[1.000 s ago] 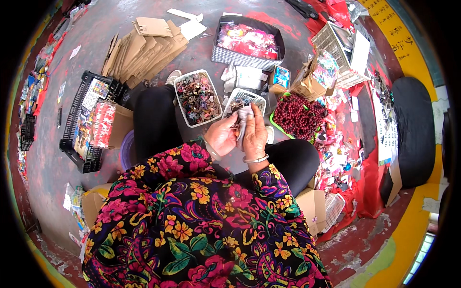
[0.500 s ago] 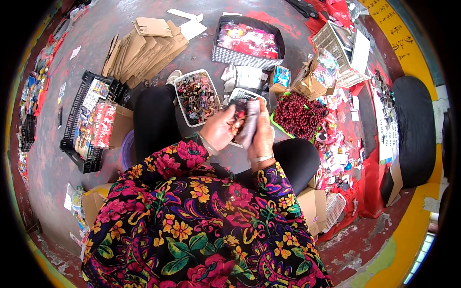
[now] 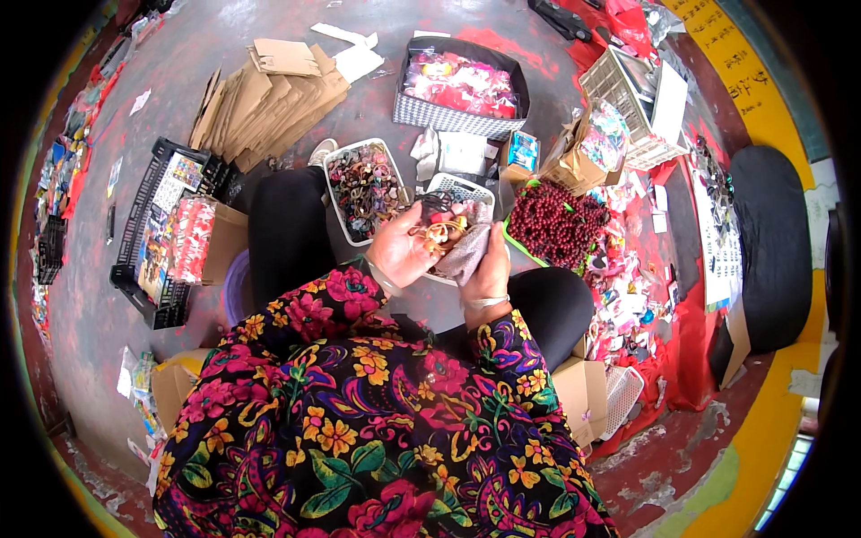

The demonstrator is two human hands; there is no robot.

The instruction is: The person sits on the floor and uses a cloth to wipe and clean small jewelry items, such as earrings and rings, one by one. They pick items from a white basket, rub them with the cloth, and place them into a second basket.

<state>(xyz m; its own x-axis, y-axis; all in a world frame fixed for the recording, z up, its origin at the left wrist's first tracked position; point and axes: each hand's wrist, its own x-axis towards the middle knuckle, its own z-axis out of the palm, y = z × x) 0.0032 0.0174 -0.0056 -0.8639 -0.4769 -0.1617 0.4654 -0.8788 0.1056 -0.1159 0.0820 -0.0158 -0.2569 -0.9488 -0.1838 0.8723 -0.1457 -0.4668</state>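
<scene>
My left hand [image 3: 401, 247], palm turned up and fingers partly curled, holds a loose bunch of hair ties [image 3: 441, 235] in yellow-orange, red and dark tones. Close beside it, my right hand [image 3: 488, 271] grips a soft greyish-mauve cloth piece [image 3: 465, 255], thumb on top; its exact kind I cannot make out. The bunch and the cloth touch between my hands. Under them stands a white perforated basket [image 3: 465, 186], its contents mostly hidden. Left of that, a white tray [image 3: 358, 240] is heaped with mixed hair ties [image 3: 366, 190].
Dark red beads [image 3: 558, 224] fill a green-edged tray at the right. Beyond are a checked bin [image 3: 456, 118] of pink packets and an open carton [image 3: 574, 166]. Flattened cardboard [image 3: 260, 112] and a black crate [image 3: 161, 309] lie left. Small packets litter red sheeting [image 3: 686, 332].
Both hands have lowered slightly and turned outward, coming a little apart at the top. The hair ties now lie exposed in my left palm, and the cloth droops under my right hand.
</scene>
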